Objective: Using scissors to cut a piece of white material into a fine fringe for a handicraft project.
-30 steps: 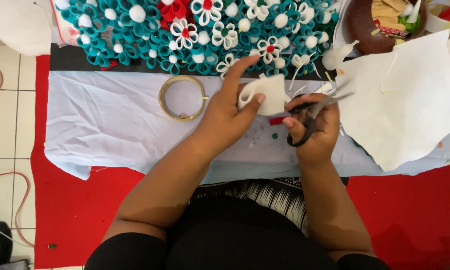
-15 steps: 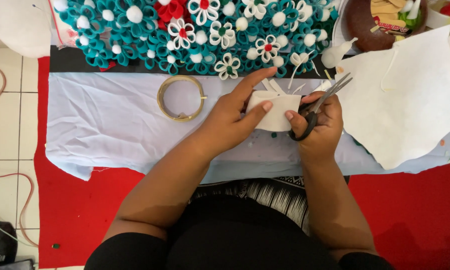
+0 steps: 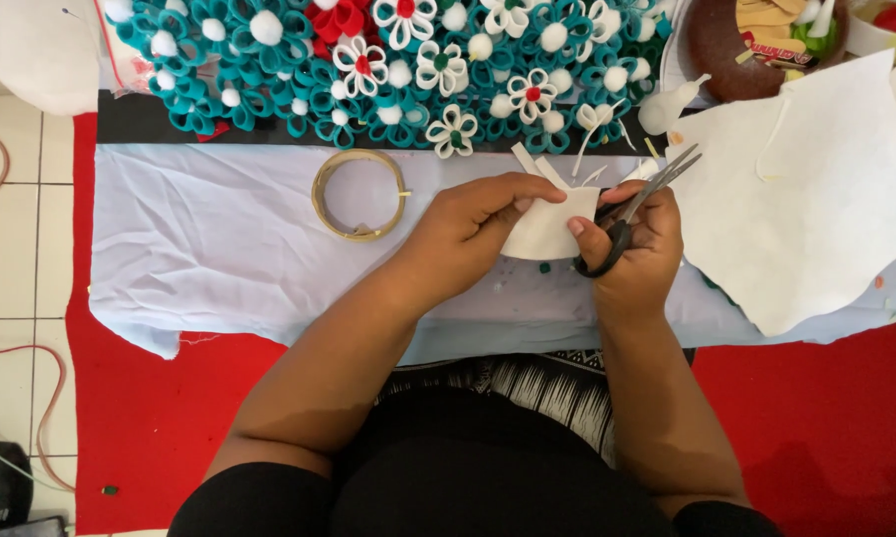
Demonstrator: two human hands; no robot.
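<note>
My left hand (image 3: 473,227) pinches a small white felt piece (image 3: 550,231) by its upper left edge, over a pale blue cloth (image 3: 219,249). My right hand (image 3: 639,249) grips black-handled scissors (image 3: 635,204), blades nearly closed and pointing up to the right, away from the piece. The right thumb also presses on the felt piece's right edge. Thin white felt strips (image 3: 537,165) lie just above the piece.
A wooden hoop (image 3: 358,194) lies left of my hands. A mat of teal, white and red felt flowers (image 3: 388,60) runs along the far edge. A large white felt sheet (image 3: 806,199) lies at the right, a brown bowl (image 3: 726,40) beyond it. Red felt (image 3: 816,418) covers the floor.
Both hands shifted slightly nearer and lower with the felt piece. The piece was turned in my left hand, and the scissors swung off it to point up-right.
</note>
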